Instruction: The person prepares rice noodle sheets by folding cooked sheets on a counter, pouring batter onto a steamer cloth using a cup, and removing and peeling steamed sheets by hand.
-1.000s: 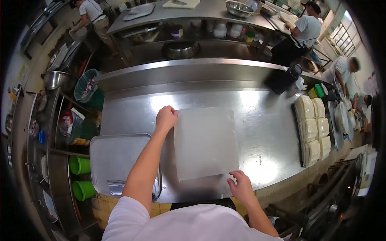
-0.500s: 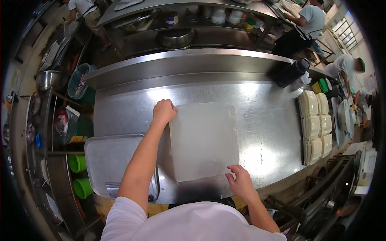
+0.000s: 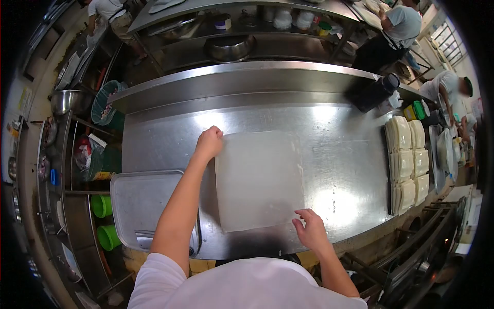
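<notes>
A thin, whitish, translucent square sheet (image 3: 260, 180) lies flat on the steel worktop (image 3: 347, 170) in front of me. At its far left corner is my left hand (image 3: 209, 142), its fingers closed on the sheet's edge; the fingertips are partly hidden. My right hand (image 3: 312, 230) hovers by the near right corner, thumb and fingers apart, holding nothing. Left of the sheet, partly under my left forearm, sits a shallow rectangular tray (image 3: 141, 201).
Stacks of folded cream-coloured sheets (image 3: 406, 162) line the worktop's right side. A black cylindrical container (image 3: 380, 93) leans near the raised back ledge (image 3: 247, 80). Green cups (image 3: 108, 237) sit on the left shelving. Other people (image 3: 399, 31) work farther off.
The sheet has slid slightly left along with my left hand. My right hand is now a little farther from the sheet's near right corner. The whole view has shifted slightly.
</notes>
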The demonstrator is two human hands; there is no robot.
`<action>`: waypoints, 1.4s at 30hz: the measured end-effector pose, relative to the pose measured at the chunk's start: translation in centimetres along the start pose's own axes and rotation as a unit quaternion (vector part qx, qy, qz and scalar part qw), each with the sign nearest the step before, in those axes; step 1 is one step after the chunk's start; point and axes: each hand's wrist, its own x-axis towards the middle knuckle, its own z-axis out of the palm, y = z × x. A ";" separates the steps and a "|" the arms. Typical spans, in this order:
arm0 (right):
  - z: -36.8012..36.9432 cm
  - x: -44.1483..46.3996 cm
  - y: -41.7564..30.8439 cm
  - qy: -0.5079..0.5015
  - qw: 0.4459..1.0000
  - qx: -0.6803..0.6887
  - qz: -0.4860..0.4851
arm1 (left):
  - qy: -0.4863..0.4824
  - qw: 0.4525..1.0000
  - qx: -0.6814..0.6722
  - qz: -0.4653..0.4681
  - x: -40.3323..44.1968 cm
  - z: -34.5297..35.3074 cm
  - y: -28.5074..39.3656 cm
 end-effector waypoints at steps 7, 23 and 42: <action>-0.5 3.1 -0.6 -0.005 0.999 -0.032 -0.036 | -0.072 0.995 0.066 -0.015 -0.6 -2.1 3.2; 0.9 28.9 -11.8 -0.131 0.975 -0.105 -0.149 | -0.156 0.978 -0.139 -0.004 -1.9 -5.0 2.9; -0.2 36.1 -7.7 -0.376 0.791 -0.476 -0.075 | -0.171 0.974 -0.147 -0.017 0.9 -4.9 -0.2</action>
